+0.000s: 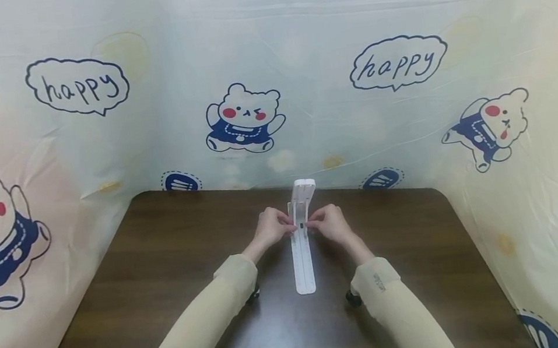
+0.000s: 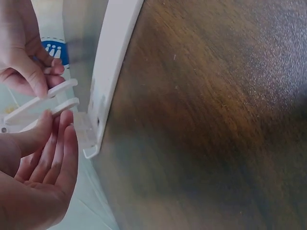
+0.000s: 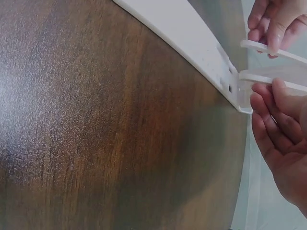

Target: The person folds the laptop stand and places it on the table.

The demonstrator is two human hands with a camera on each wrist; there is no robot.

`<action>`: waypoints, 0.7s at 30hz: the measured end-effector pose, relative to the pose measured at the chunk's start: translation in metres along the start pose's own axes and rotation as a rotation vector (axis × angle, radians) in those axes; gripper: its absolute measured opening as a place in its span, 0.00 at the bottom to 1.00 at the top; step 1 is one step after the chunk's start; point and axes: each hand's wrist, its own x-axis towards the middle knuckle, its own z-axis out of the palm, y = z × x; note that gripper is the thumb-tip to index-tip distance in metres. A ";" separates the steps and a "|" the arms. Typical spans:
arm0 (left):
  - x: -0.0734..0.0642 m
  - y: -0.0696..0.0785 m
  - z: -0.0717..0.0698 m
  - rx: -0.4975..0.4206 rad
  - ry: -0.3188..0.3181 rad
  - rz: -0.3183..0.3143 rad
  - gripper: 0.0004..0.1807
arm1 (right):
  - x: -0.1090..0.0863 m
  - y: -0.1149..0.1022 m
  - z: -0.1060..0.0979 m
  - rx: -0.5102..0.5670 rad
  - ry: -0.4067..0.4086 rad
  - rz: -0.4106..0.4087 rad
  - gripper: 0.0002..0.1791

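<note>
A white hinged plastic stand (image 1: 303, 265) is on the table, its long flat base pointing toward me and an upper section rising at the far end. Two slim white arms (image 2: 64, 106) stick out side by side near the hinge. My left hand (image 1: 271, 226) pinches the left arm between thumb and fingers, as the left wrist view shows close up. On the other side my right hand (image 1: 332, 223) pinches the matching right arm (image 3: 268, 79). Small dark slots (image 3: 230, 88) show in the base by the hinge.
Under the stand spreads a dark brown wooden table (image 1: 166, 283) with rounded far corners. A pale curtain (image 1: 313, 28) printed with cartoon bears and "happy" bubbles hangs close behind and at both sides. Each rolled sleeve has a dark device (image 1: 353, 298) at the wrist.
</note>
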 end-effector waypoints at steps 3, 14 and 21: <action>0.004 -0.003 0.003 -0.009 0.025 -0.010 0.05 | 0.003 0.000 0.002 -0.001 0.013 0.002 0.07; 0.016 -0.008 0.004 -0.120 0.106 -0.106 0.04 | 0.012 0.000 0.014 0.045 0.093 0.112 0.09; 0.013 -0.002 0.006 -0.256 0.139 -0.210 0.10 | 0.012 -0.001 0.021 0.227 0.146 0.234 0.14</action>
